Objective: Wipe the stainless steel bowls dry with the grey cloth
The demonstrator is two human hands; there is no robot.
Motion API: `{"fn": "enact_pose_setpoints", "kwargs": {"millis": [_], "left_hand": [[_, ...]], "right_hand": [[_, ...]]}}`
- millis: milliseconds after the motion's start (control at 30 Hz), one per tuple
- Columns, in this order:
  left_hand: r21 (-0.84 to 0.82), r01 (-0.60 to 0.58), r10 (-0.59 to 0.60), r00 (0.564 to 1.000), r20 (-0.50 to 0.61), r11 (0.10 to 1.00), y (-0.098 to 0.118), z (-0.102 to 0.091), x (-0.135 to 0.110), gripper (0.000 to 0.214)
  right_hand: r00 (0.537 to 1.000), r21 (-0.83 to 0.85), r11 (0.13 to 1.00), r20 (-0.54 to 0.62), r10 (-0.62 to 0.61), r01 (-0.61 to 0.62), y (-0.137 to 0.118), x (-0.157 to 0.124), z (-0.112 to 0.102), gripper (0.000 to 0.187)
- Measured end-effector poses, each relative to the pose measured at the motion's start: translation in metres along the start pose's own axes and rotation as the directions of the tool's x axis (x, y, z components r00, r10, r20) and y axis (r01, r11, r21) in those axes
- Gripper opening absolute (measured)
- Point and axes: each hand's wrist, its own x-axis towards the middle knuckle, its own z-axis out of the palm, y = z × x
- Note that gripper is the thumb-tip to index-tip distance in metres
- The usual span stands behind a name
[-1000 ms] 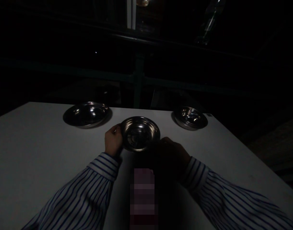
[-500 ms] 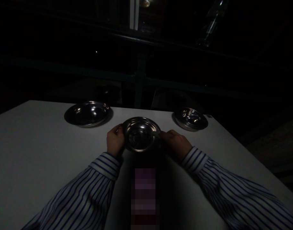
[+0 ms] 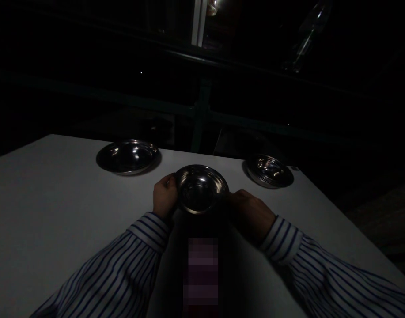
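A shiny round metal bowl [image 3: 202, 191] is held in the middle, near the table's far side, its opening tipped toward me. My left hand [image 3: 165, 196] is closed on the left edge of it, thumb by the rim. At the opposite edge my right hand [image 3: 251, 212] is closed with its fingers against the rim; shadow covers the fingertips. Whether the bowl's underside touches the table is hidden.
On the white table [image 3: 73, 198] a wider metal bowl [image 3: 127, 158] stands at the far left. Several nested metal bowls [image 3: 270, 171] seem to stand at the far right. Beyond the table's edge, a clear bottle [image 3: 306, 42] shows in the dark.
The whole view has shifted, so things appear slightly further right and lower. My right hand's fingertips, over the inside of the rim before, are now back at its outer edge.
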Motion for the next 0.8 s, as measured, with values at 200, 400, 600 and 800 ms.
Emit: {"fn": "enact_pose_setpoints", "kwargs": {"millis": [200,400,600,800], "left_hand": [[-0.029,-0.002,0.002,1.000,0.021,1.000,-0.002,0.000,0.000,0.035],[-0.069,-0.012,0.013,1.000,0.017,0.998,-0.006,0.002,0.000,0.034],[-0.101,-0.043,0.049,0.997,0.064,0.994,-0.006,0.001,0.001,0.032],[-0.112,-0.047,0.053,0.997,0.049,0.993,-0.008,0.002,0.001,0.032]], "right_hand": [[0.999,-0.070,0.997,-0.038,0.018,-0.020,0.012,0.028,-0.002,0.025],[1.000,-0.066,0.998,-0.003,0.001,-0.002,0.013,0.017,-0.002,0.027],[0.999,-0.105,0.994,-0.009,0.039,-0.039,0.021,0.047,-0.007,0.032],[1.000,-0.127,0.992,-0.013,0.023,-0.025,0.025,0.054,-0.008,0.033]]}}
